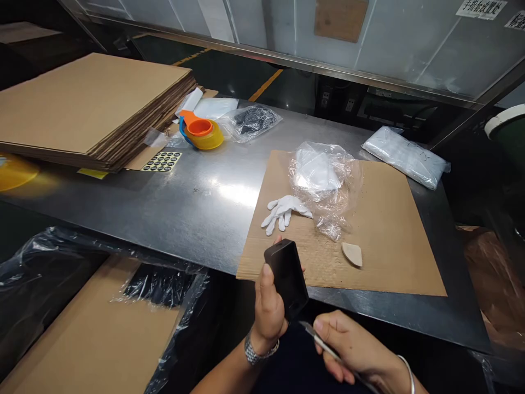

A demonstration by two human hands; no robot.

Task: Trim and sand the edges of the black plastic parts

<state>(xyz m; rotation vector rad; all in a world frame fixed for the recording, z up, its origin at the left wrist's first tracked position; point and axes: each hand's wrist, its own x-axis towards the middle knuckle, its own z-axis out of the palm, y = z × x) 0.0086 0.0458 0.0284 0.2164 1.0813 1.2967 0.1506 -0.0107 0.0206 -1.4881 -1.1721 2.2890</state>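
Note:
My left hand (268,306), with a metal watch on its wrist, is wrapped round a black rectangular plastic case (287,276). The case stands tilted in front of the table's near edge. In my right hand (355,342) is a thin metal knife (333,353), pinched between thumb and fingers. Its pointed blade sits just below the lower end of the case, and I cannot tell if they touch. Beyond the hands, a cardboard sheet (394,241) carries a white glove (285,210), a beige wedge-shaped pad (352,255) and a crumpled clear plastic bag (328,202).
A tall stack of cardboard (94,104) covers the metal table's (205,213) left end. Beside it are an orange tape dispenser (200,130), a sticker sheet (162,162) and a bag of black items (254,120). Packed plastic bags (404,156) lie right. A lined box (102,328) stands lower left.

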